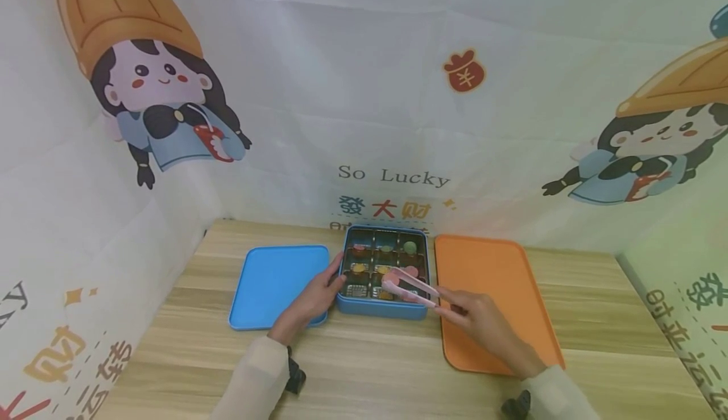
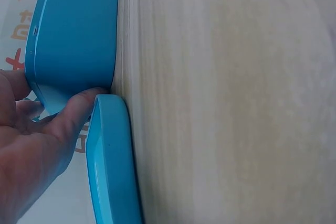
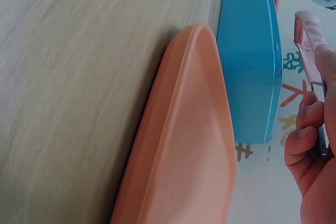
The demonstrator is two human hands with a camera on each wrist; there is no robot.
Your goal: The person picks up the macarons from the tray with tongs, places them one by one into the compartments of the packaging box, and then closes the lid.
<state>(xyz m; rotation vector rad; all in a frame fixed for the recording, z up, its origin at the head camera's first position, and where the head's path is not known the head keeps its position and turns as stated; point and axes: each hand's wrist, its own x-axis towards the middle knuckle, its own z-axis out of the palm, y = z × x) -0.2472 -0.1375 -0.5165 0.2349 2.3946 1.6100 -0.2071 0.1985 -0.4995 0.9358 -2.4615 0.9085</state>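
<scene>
A blue box (image 1: 382, 308) with a dark divided tray inside stands at the middle back of the table. Small round pieces sit in its compartments, among them a green piece (image 1: 410, 247), a yellow piece (image 1: 358, 268) and a pink piece (image 1: 411, 271). My left hand (image 1: 315, 295) holds the box's left side, thumb at the rim and fingers along the outer wall. Pink tongs (image 1: 419, 280) are pinched in my right hand (image 1: 483, 319), their tips over the tray. Pink shows at the tong tips; I cannot tell whether a piece is between them.
Left of the box lies a blue lid (image 1: 273, 284), close under my left wrist. An orange tray (image 1: 500, 281) lies to the right, beneath my right hand. The wooden table (image 1: 375, 363) ends at a printed cloth (image 1: 296, 104) behind the box.
</scene>
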